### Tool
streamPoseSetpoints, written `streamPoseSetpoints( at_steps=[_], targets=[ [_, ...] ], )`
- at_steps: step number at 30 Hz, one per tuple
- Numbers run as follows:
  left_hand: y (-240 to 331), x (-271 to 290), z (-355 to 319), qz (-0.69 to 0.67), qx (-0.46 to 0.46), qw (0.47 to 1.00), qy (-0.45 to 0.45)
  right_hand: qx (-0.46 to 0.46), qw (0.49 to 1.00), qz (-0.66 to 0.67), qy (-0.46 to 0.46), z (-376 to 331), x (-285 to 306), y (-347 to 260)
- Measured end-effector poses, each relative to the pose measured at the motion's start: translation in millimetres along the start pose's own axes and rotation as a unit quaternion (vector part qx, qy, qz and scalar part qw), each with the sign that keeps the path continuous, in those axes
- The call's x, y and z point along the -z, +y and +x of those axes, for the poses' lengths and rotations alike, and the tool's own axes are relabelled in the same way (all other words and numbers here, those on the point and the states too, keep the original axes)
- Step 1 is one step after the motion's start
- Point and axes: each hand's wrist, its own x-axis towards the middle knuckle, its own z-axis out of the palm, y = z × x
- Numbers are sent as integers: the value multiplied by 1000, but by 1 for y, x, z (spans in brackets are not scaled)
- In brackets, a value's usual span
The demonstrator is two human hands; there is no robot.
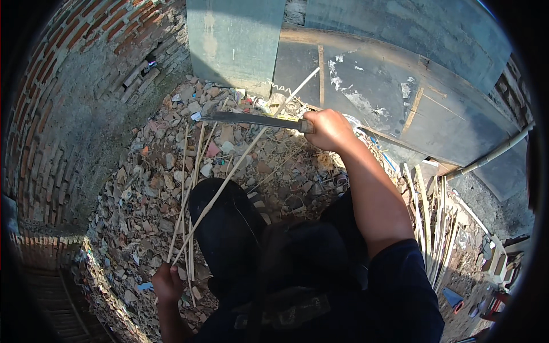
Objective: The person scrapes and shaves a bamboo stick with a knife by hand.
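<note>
My right hand (330, 130) is closed around the handle of a machete (251, 119). The dark blade points left, roughly level across the view, and crosses over a long pale bamboo strip (240, 162); whether blade and strip touch, I cannot tell. My left hand (167, 283), at the lower left, grips the near end of that strip. From there it slants up and right past my dark-clothed knee (220, 214), its far end near the dark panels. A few thinner strips (198, 157) lie on the rubble beside the knee.
Broken brick and stone rubble (143, 200) covers the ground. A brick wall (43, 166) stands at left; a grey-green panel (234, 43) and dark boards (366, 86) are ahead. Several bamboo strips (439, 228) lie at right, below a pole (497, 151). A blue-and-red object (453, 298) lies lower right.
</note>
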Motion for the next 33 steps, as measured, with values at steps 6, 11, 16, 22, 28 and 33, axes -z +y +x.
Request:
streamPoseSetpoints(
  at_steps=[6,11,16,22,28,33],
  targets=[
    [-5,4,-2,4,-32,999,23,-108,991,50,65,1,-8,54],
    [-13,6,-3,-6,-8,1000,-2,-40,997,31,50,5,-9,27],
    [-2,20,1,-66,-13,998,1,-95,980,106,137,7,-12,63],
    [-9,22,4,-74,-1,997,-11,-95,991,59,79,3,-7,46],
    [-13,35,-1,-63,-1,998,-5,-154,983,49,87,3,8,62],
    [-12,38,-1,-54,20,998,-17,-177,979,42,91,2,6,53]
  ],
)
